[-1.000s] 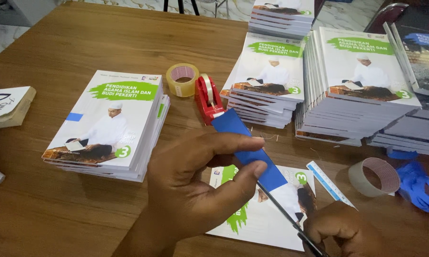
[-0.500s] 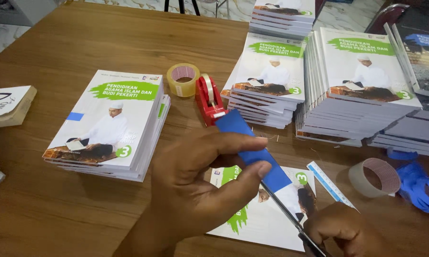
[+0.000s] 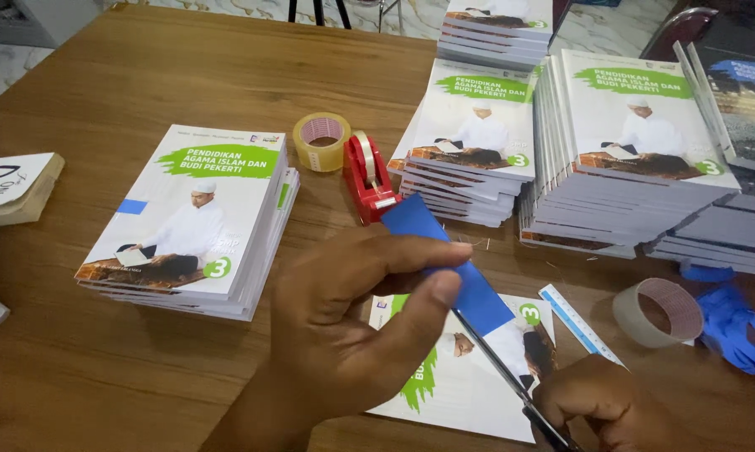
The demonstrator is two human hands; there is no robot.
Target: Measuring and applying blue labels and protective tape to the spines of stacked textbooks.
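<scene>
My left hand (image 3: 352, 335) pinches the blue paper strip (image 3: 453, 259) over the book on the table (image 3: 469, 377), its long axis running diagonally down toward my right. My right hand (image 3: 612, 410) grips the scissors (image 3: 503, 372), blades seemingly meeting the strip's lower end.

Our left hand (image 3: 356, 335) covers the middle of the blue paper strip (image 3: 449, 259), so we cannot see how our fingers grip it underneath. It also hides the left part of the book (image 3: 469, 385) lying below it. Our right hand (image 3: 612, 410) is cut off by the bottom edge, and the scissors (image 3: 499, 368) vanish into it, handles unseen. Whether the blades touch the strip, we cannot tell. To the right of our hands, the blue plastic (image 3: 742, 326) runs off the frame, its shape unclear.
</scene>
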